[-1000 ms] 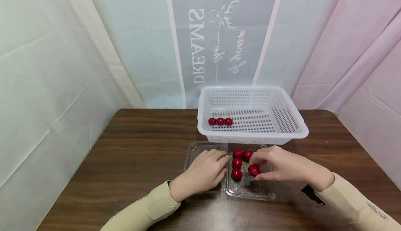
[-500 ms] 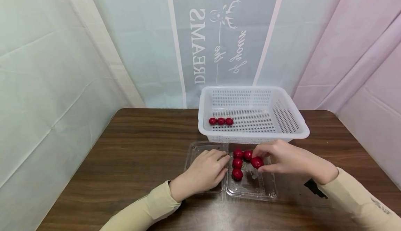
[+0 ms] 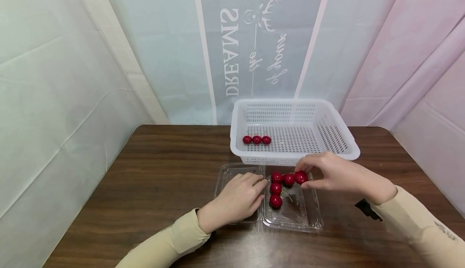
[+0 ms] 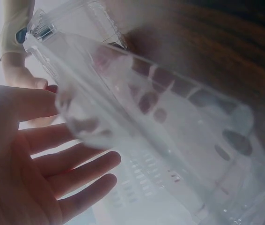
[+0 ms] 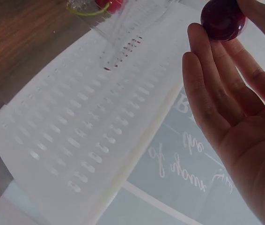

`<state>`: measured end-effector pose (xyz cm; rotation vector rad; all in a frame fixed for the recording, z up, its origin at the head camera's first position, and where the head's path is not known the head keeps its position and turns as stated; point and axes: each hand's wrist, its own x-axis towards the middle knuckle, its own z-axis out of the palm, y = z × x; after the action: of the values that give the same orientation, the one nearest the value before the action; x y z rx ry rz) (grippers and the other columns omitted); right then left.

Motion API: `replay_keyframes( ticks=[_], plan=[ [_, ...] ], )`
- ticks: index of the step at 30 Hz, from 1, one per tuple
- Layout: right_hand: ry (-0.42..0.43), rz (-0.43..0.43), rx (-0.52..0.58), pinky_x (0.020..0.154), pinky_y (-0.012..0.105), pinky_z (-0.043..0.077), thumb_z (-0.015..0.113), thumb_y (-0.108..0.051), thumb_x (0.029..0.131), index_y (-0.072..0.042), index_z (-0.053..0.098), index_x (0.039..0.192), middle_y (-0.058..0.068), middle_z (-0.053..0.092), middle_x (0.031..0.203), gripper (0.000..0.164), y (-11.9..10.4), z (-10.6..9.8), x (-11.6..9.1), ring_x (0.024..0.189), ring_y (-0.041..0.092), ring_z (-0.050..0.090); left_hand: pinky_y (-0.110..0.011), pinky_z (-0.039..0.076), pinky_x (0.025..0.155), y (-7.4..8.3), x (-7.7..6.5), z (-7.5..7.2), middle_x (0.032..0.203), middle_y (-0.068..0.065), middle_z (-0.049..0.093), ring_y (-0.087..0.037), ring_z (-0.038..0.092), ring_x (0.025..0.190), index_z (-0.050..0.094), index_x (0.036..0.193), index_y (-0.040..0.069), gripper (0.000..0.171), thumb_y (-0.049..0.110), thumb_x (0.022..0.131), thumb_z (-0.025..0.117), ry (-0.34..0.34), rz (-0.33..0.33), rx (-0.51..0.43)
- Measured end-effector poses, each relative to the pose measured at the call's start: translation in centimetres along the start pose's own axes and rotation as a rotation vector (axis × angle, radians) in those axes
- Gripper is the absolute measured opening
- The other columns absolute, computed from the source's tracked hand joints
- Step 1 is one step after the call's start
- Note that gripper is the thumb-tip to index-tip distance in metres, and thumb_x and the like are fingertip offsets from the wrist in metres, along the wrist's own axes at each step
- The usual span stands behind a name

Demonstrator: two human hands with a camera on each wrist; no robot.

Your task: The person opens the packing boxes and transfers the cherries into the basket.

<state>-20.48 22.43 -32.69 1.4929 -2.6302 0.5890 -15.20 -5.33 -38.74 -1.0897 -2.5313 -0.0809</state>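
My right hand (image 3: 332,175) pinches a shiny red cherry (image 3: 301,177) between thumb and fingers, over the far right part of a clear plastic clamshell box (image 3: 290,219). The held cherry (image 5: 223,19) shows dark red at the fingertips in the right wrist view. In the box's right half, several cherries form an L: one cherry (image 3: 288,179) sits beside the held one, and another cherry (image 3: 276,201) ends the column nearest me. My left hand (image 3: 236,197) rests over the box's left half, fingertips near the hinge. Its fingers (image 4: 83,180) are loosely extended against the clear plastic in the left wrist view.
A white perforated basket (image 3: 294,157) stands right behind the box, holding a row of three cherries (image 3: 256,139) at its front left. The brown wooden table (image 3: 160,167) backs onto a printed grey-blue cloth (image 3: 261,38), with pale cloth on both sides.
My right hand has moved away from me with the cherry, from the middle of the box's right half to its far edge, beside the back row. The left hand stays in place.
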Motion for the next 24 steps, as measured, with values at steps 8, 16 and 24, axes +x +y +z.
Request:
replay_keyframes(
  ticks=[8,16,24],
  plan=[
    [0.009,-0.003,0.025,0.067,0.023,0.054,0.076,-0.023,0.080,-0.020,0.064,0.101,-0.016,0.063,0.091,0.025,-0.2,-0.8,0.6,0.079,-0.003,0.062,-0.031,0.049,0.083,-0.1,0.0,0.0,0.115,-0.001,0.064,-0.016,0.058,0.107,0.065,0.116,0.013,0.033,0.031,0.089,0.060,-0.008,0.000,0.002],
    [0.044,-0.029,-0.023,0.070,0.021,0.052,0.076,-0.020,0.079,-0.019,0.065,0.100,-0.017,0.063,0.092,0.024,-0.3,-1.3,1.2,0.083,-0.003,0.062,-0.031,0.049,0.083,-0.1,0.0,-0.1,0.116,-0.001,0.064,-0.016,0.059,0.107,0.065,0.116,0.013,0.033,0.031,0.088,0.061,-0.012,-0.001,-0.003],
    [0.093,-0.091,-0.041,0.068,0.020,0.052,0.078,-0.016,0.075,-0.017,0.067,0.100,-0.015,0.065,0.091,0.027,-0.1,-1.8,2.0,0.080,-0.002,0.061,-0.031,0.049,0.083,-0.1,0.0,0.0,0.115,-0.002,0.065,-0.016,0.059,0.106,0.065,0.115,0.012,0.033,0.030,0.088,0.062,-0.009,0.002,-0.008]
  ],
)
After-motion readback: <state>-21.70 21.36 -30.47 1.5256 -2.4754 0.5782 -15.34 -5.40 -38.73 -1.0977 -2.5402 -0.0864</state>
